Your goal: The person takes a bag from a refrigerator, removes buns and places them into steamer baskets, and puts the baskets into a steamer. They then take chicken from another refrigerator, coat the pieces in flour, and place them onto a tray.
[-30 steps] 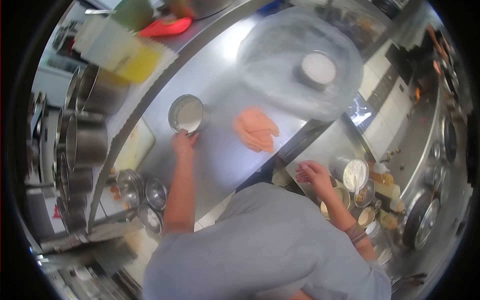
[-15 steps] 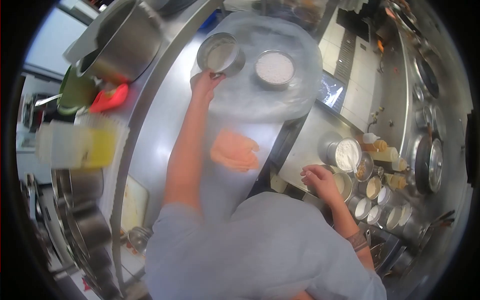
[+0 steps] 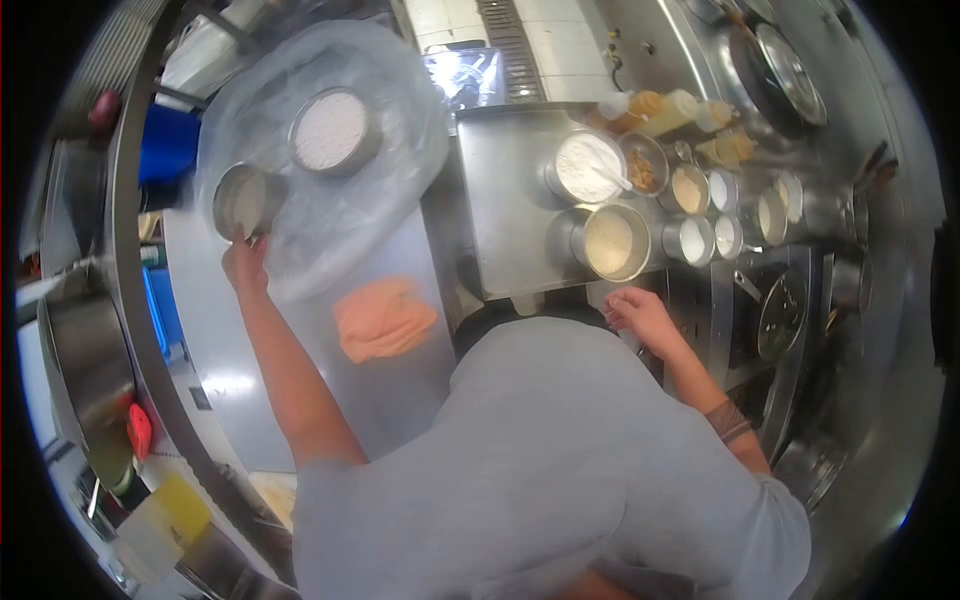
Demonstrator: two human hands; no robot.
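Observation:
My left hand [image 3: 245,262] grips the near rim of a round metal pan [image 3: 241,202] with a pale layer inside, over clear plastic sheeting [image 3: 330,215]. To its upper right on the same plastic stands a second metal pan [image 3: 332,131] filled with a pinkish-white powder. An orange cloth [image 3: 384,320] lies crumpled on the steel table [image 3: 215,330]. My right hand [image 3: 636,312] hangs with bent fingers just below a steel pot of pale crumbs [image 3: 611,243], not touching it; no object shows in it.
On the right counter [image 3: 500,215] stand a bowl of white flour with a spoon [image 3: 590,168], a small bowl of brown pieces [image 3: 643,165], several small tins and squeeze bottles [image 3: 672,112]. A stove with a pan [image 3: 782,315] is at the right. Large pots stand on the left shelf.
The view has swung toward the right counter, shifting the table and pans leftward. My left hand still holds the pan rim. My right hand remains near the counter edge.

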